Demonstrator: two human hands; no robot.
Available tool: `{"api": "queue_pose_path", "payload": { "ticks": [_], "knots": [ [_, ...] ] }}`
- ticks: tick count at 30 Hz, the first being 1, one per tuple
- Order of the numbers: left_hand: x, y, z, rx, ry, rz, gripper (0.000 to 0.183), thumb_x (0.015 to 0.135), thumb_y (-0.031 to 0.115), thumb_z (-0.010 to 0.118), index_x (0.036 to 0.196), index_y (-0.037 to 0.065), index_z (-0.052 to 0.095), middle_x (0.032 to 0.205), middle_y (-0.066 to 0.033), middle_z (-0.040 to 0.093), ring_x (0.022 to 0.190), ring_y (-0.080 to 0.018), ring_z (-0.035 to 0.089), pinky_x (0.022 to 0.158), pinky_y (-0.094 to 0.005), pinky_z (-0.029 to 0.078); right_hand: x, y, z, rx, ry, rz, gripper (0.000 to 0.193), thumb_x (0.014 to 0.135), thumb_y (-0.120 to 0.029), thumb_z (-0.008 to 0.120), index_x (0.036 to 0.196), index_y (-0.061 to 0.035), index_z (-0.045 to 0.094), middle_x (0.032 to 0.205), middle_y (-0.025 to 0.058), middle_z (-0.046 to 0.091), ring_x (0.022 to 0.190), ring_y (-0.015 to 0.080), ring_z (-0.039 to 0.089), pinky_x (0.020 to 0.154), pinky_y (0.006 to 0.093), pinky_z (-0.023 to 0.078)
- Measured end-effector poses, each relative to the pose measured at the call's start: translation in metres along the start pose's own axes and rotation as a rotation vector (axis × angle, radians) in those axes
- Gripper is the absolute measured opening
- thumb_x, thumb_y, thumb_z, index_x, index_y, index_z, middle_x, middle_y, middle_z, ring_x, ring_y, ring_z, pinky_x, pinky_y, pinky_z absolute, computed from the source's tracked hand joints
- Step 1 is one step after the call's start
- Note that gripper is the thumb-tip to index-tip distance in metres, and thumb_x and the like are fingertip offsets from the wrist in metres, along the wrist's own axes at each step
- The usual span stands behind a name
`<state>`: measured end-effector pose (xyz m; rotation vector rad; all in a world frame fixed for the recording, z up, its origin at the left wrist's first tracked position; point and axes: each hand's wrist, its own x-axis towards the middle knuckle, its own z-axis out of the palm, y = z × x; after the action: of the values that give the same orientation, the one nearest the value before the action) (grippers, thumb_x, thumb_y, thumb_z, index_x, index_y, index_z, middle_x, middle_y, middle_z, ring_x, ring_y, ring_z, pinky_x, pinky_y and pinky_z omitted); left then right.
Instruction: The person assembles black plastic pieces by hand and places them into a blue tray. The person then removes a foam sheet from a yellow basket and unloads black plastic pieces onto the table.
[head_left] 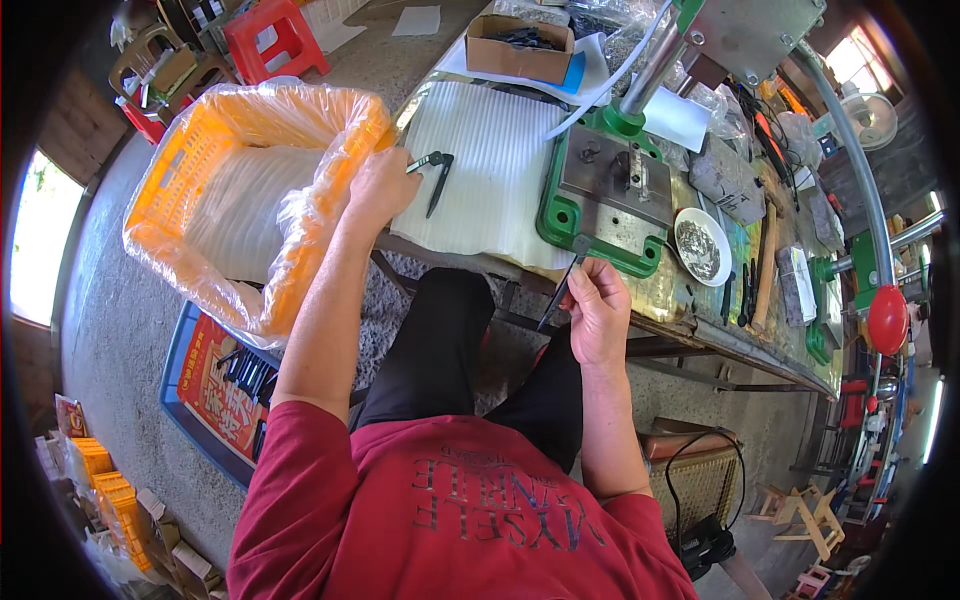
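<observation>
My left hand is closed at the right rim of the orange crate, which is lined with clear plastic. From its fingers sticks out a black jointed piece, two slim arms bent at a sharp angle, over a white foam sheet. In front of the green press base, my right hand pinches a slim dark pointed piece between thumb and fingers. Its lower tip points down to the left, over my lap. The press base bears a steel block.
A white bowl of small metal parts stands right of the press, near a wooden-handled tool. Behind the foam sits a cardboard box of black pieces. A blue tray with black pieces lies on the floor, lower left.
</observation>
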<state>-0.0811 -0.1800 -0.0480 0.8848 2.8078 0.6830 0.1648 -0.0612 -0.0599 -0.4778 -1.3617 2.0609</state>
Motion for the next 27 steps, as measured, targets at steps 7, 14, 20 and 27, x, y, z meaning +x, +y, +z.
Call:
{"api": "queue_pose_path", "payload": {
  "ticks": [7, 14, 20, 27],
  "knots": [
    [0.006, 0.001, 0.000, 0.173, 0.118, 0.041, 0.018, 0.072, 0.015, 0.051, 0.083, 0.001, 0.055, 0.084, -0.0193, 0.057, 0.084, -0.0339, 0.054, 0.071, -0.0425, 0.041, 0.000, 0.002, 0.000, 0.003, -0.007, 0.015, 0.011, 0.077, -0.011, 0.056, 0.072, -0.0056, 0.047, 0.065, -0.0024, 0.045, 0.057, 0.0055, 0.041, 0.052, 0.0180, 0.035],
    [0.006, -0.003, 0.001, 0.135, 0.127, 0.078, 0.022, 0.074, 0.017, 0.051, 0.089, 0.002, 0.052, 0.086, -0.0185, 0.057, 0.085, -0.0335, 0.054, 0.071, -0.0416, 0.041, -0.002, 0.003, -0.001, 0.004, -0.001, 0.020, 0.010, 0.076, -0.011, 0.056, 0.075, -0.0044, 0.048, 0.066, -0.0022, 0.046, 0.057, 0.0055, 0.041, 0.052, 0.0182, 0.036],
    [-0.009, 0.002, -0.006, -0.019, 0.355, 0.060, 0.025, 0.076, 0.019, 0.049, 0.095, 0.003, 0.052, 0.087, -0.0171, 0.056, 0.086, -0.0338, 0.052, 0.074, -0.0396, 0.040, -0.004, 0.005, 0.003, 0.006, 0.000, 0.032, 0.011, 0.076, -0.011, 0.057, 0.077, -0.0038, 0.049, 0.066, -0.0021, 0.046, 0.057, 0.0054, 0.041, 0.052, 0.0180, 0.036],
    [-0.073, 0.041, -0.016, -0.673, 0.016, 0.105, 0.022, 0.081, 0.019, 0.049, 0.094, 0.001, 0.052, 0.067, -0.0072, 0.055, 0.064, -0.0127, 0.055, 0.058, -0.0227, 0.042, -0.008, 0.004, 0.005, 0.000, -0.009, 0.034, 0.011, 0.077, -0.012, 0.057, 0.077, -0.0040, 0.049, 0.064, -0.0024, 0.046, 0.056, 0.0050, 0.041, 0.052, 0.0179, 0.036]
  ]
}}
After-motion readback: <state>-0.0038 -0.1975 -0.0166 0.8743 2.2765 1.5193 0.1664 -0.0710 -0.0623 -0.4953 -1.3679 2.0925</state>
